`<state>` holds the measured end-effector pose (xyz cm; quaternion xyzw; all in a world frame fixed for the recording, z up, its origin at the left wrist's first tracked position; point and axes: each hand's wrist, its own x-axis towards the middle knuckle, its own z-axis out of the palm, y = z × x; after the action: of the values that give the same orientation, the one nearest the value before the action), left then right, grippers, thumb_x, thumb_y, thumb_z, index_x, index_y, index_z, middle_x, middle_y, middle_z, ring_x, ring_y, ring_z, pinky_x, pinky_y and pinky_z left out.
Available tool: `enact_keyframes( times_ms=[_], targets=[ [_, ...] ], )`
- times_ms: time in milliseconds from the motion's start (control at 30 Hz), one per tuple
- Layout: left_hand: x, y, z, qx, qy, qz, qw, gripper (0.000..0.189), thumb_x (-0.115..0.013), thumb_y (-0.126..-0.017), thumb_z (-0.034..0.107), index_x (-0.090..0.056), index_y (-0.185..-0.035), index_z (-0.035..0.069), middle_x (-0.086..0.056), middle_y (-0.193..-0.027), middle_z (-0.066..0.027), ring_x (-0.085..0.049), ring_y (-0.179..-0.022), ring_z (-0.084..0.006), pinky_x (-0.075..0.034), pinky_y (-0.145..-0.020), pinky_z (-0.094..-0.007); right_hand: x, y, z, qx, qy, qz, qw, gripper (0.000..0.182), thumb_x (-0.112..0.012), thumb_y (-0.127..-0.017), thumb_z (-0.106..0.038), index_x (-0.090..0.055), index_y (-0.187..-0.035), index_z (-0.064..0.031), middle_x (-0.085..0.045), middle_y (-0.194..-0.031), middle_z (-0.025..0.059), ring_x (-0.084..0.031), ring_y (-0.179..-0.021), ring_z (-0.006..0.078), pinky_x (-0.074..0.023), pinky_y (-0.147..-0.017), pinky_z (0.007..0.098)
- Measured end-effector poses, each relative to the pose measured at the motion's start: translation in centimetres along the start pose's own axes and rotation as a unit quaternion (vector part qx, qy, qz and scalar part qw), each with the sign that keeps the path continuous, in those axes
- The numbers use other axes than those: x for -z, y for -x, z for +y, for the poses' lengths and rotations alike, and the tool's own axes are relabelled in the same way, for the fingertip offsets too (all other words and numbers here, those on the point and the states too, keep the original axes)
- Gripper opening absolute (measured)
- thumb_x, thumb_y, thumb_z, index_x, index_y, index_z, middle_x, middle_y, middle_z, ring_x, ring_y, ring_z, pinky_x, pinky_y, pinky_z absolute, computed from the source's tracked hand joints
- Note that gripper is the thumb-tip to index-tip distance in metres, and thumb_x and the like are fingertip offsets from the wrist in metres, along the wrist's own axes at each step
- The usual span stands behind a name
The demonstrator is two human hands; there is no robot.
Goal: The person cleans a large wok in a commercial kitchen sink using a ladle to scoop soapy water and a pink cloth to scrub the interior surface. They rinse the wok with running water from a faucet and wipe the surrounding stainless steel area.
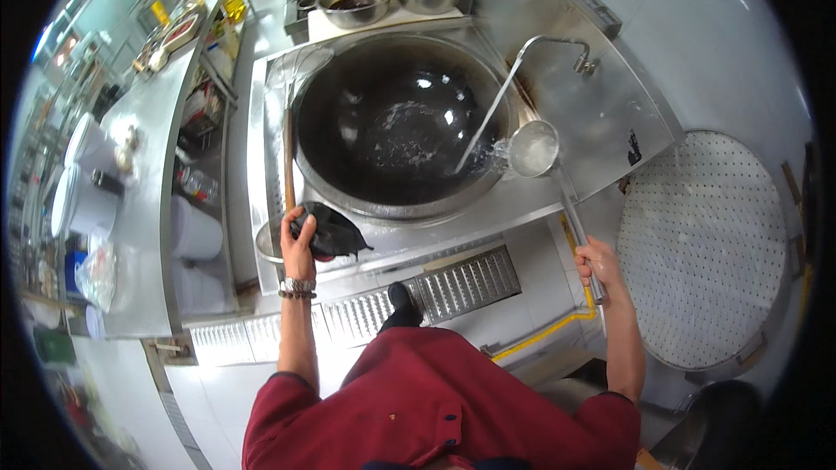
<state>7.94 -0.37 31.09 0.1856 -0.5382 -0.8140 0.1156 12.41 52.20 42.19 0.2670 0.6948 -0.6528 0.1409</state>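
Note:
My right hand grips the long metal handle of a ladle. The ladle's bowl holds what looks like water and is over the right rim of a large dark wok, with water splashing beside it. A little liquid glistens in the wok's bottom. From the wall, a bent metal faucet reaches down into the wok. My left hand holds a crumpled black cloth at the front left corner of the stove. A wooden handle of a wire skimmer runs up to that hand; whether the fingers grip it is hidden.
Two steel bowls with dark residue stand behind the wok. At left runs a steel counter with white buckets. A large perforated round metal plate leans at right. Below are a floor grate and a yellow pipe.

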Motion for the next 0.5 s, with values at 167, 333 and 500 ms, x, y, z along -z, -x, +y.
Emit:
enact_keyframes(
  times_ms=[167,333,500],
  targets=[
    [1.4,3.5,1.3,-0.025,-0.032,0.042,0.998,0.032,-0.067,-0.086,0.011,-0.053,-0.115,0.006,-0.062,-0.099,-0.0066,-0.061,-0.083,-0.0137,-0.052,-0.071,-0.0264,2.5,0.3,2.8,0.006,0.015,-0.009,1.0,0.008,-0.051,-0.085,-0.01,-0.048,-0.087,-0.0032,-0.047,-0.062,0.0021,-0.042,-0.042,0.0073,-0.0373,-0.034,0.0248],
    [2.5,5.4,1.7,-0.03,-0.024,0.046,0.998,0.031,-0.067,-0.086,0.009,-0.054,-0.113,0.006,-0.063,-0.095,-0.0047,-0.061,-0.08,-0.0117,-0.051,-0.07,-0.0249,1.8,1.8,4.5,0.007,0.046,-0.01,0.999,0.009,-0.051,-0.083,-0.01,-0.051,-0.089,-0.0025,-0.047,-0.06,0.002,-0.043,-0.04,0.0082,-0.0382,-0.033,0.0256],
    [3.0,5.0,0.2,-0.02,-0.026,0.051,0.998,0.033,-0.068,-0.085,0.01,-0.053,-0.114,0.006,-0.062,-0.098,-0.0058,-0.061,-0.081,-0.0121,-0.051,-0.07,-0.0246,1.4,3.8,6.6,0.008,0.041,-0.016,0.999,0.022,-0.053,-0.081,-0.009,-0.052,-0.101,-0.0009,-0.047,-0.06,0.0008,-0.042,-0.04,0.0076,-0.0368,-0.032,0.0255]
  ],
)
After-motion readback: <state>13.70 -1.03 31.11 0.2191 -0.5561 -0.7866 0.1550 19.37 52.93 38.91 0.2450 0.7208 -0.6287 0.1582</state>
